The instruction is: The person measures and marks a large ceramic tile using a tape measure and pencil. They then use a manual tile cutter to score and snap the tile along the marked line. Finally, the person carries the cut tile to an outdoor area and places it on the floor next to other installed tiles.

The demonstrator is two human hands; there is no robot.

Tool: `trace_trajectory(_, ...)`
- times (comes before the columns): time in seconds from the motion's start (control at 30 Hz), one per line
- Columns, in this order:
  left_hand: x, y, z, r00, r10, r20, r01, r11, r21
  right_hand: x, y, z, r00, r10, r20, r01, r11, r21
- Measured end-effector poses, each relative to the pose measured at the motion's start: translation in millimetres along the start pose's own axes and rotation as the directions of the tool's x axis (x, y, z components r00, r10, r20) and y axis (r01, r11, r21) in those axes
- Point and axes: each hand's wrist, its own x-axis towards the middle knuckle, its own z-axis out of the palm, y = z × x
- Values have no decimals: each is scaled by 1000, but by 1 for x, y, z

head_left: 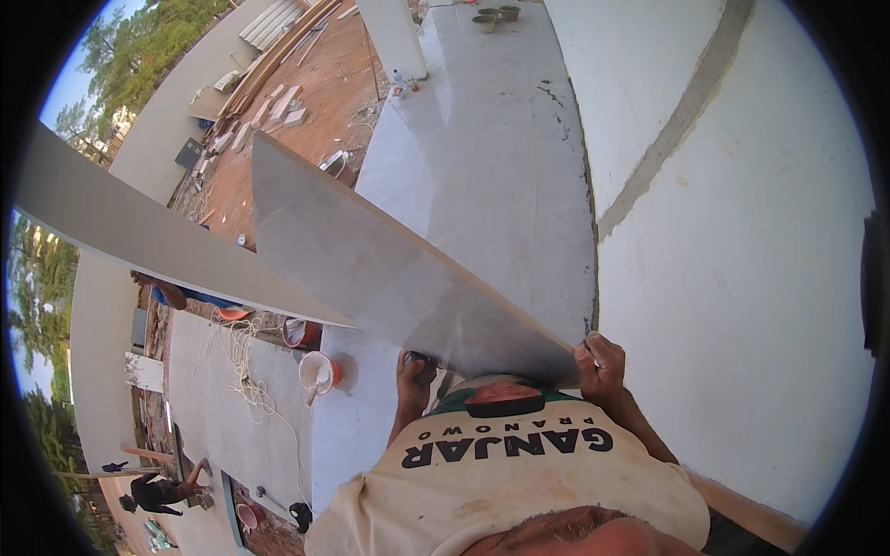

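In front of my torso stands a large grey slab-like tile (371, 246), tilted, with a smooth face that catches dim reflections and a pale tan edge. My right hand (603, 366) is closed round the corner nearest the white wall, fingers curled over the edge. Low on the tile's face, my left hand (411, 378) is closed on a small black handle-like thing (424, 360). What kind of thing it is, I cannot tell. The tile's lower edge by my waist is partly hidden.
White wall (723, 259) rises close on my right. Grey floor (501, 139) runs ahead, with buckets (484, 23) at its far end. To the left are a white column (391, 37), a bucket of pale mix (318, 372), tangled cord (243, 361) and a crouching person (162, 489).
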Motion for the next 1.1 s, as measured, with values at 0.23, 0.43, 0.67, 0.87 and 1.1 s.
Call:
trace_trajectory(0.23,205,80,64,993,-102,58,101,995,17,188,24,54,999,35,-20,-36,997,-63)
trace_trajectory(0.43,367,120,113,980,-155,121,148,987,62,301,68,90,982,144,-120,-157,982,-102)
trace_trajectory(0.67,578,147,192,952,-218,213,189,971,146,461,162,122,972,219,-81,-222,974,-31)
trace_trajectory(0.87,733,173,287,955,-234,181,206,965,160,624,240,123,962,268,-52,-267,964,21)
trace_trajectory(1.1,907,199,377,941,-259,218,235,963,129,799,322,132,957,286,56,-287,958,21)
